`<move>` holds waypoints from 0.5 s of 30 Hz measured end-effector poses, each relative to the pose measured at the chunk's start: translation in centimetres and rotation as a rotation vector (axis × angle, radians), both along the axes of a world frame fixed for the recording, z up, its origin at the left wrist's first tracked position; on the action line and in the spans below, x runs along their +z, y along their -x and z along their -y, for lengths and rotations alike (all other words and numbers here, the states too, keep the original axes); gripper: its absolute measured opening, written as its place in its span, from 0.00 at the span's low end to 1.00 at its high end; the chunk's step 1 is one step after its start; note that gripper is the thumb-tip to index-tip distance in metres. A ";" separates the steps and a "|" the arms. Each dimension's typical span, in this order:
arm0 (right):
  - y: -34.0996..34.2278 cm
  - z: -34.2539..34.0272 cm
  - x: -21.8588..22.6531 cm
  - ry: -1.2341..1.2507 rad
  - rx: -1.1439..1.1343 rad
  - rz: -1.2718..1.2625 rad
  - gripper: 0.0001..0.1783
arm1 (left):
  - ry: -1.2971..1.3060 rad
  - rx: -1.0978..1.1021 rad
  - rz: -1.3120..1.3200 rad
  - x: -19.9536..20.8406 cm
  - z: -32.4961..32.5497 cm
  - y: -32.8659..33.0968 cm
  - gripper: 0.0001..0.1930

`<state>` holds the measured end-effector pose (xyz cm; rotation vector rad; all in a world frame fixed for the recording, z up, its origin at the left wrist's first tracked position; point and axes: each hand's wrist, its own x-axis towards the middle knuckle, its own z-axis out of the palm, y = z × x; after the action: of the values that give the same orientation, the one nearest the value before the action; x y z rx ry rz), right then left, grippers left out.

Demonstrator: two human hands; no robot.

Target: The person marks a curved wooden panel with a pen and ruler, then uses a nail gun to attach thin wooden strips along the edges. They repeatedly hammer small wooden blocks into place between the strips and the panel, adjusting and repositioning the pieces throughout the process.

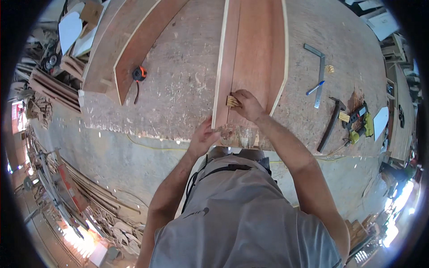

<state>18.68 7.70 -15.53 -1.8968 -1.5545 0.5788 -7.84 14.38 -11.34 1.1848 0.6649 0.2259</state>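
Observation:
A long plywood trough point(254, 49) with two raised side walls lies on the workbench, its near end toward me. Inside it, my right hand point(246, 103) is closed on a small striped wood block point(232, 101), held against the left wall near that end. My left hand point(205, 136) is at the near end of the left wall, its fingers against the outer face and the thumb reaching across the end. Part of the left hand's fingers is hidden behind the wall, so their grip is hard to make out.
Right of the trough lie a metal square point(321, 67), a blue pen point(315, 88), a hammer point(330, 127) and a green power tool point(367, 124). To the left, a tape measure point(139, 73) sits beside another plywood trough point(134, 49). The workbench point(178, 89) has a near edge before me.

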 end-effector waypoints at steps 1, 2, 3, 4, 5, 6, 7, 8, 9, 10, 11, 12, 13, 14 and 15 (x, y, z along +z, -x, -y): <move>0.2 -0.2 -0.2 -0.015 0.019 -0.008 0.32 | -0.045 -0.021 0.008 -0.2 0.1 -0.4 0.35; 0.2 -0.3 -0.4 -0.029 0.037 -0.016 0.32 | -0.089 -0.043 0.015 -0.5 0.2 -0.6 0.36; 0.0 -0.2 -0.5 -0.075 0.032 -0.131 0.30 | -0.079 -0.018 0.062 -0.9 0.5 -0.7 0.38; 0.0 0.1 -0.5 -0.083 0.034 -0.114 0.30 | -0.124 -0.018 0.033 -1.1 0.5 -0.9 0.36; 0.0 0.3 -0.4 -0.092 0.035 -0.097 0.30 | -0.168 -0.020 0.004 -1.2 0.5 -1.2 0.35; 0.0 0.4 -0.1 -0.102 0.033 -0.080 0.30 | -0.212 -0.025 -0.026 -1.4 0.6 -1.4 0.34; 0.0 0.2 0.2 -0.075 0.044 -0.074 0.28 | -0.213 -0.011 -0.067 -1.6 0.8 -1.5 0.34; 0.1 0.2 0.4 -0.059 0.060 -0.063 0.28 | -0.212 0.002 -0.109 -1.8 1.0 -1.7 0.34; 0.0 0.1 0.7 -0.050 0.069 -0.047 0.27 | -0.218 0.008 -0.145 -1.7 1.0 -1.9 0.35; -0.2 0.0 0.7 -0.042 0.079 -0.032 0.27 | -0.298 -0.068 -0.228 -1.0 0.7 -2.3 0.33; -0.4 -0.2 -0.1 -0.036 0.080 -0.077 0.27 | -0.377 -0.146 -0.311 -0.3 0.5 -2.6 0.31; -0.6 -0.4 -0.6 -0.029 0.078 -0.120 0.27 | -0.456 -0.226 -0.391 0.2 0.3 -2.9 0.30; -0.8 -0.4 -1.1 -0.022 0.075 -0.163 0.26 | -0.377 -0.205 -0.361 0.4 0.2 -3.3 0.28; -1.0 -0.1 -1.6 -0.014 0.055 -0.176 0.26 | -0.298 -0.185 -0.332 0.5 0.3 -3.6 0.26; -0.7 -0.3 -0.9 -0.010 0.042 -0.194 0.26 | -0.222 -0.156 -0.307 0.7 0.5 -3.6 0.24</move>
<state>19.36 8.01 -16.40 -1.7478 -1.4723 0.7484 -4.27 13.92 -10.68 1.4950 0.8251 -0.0166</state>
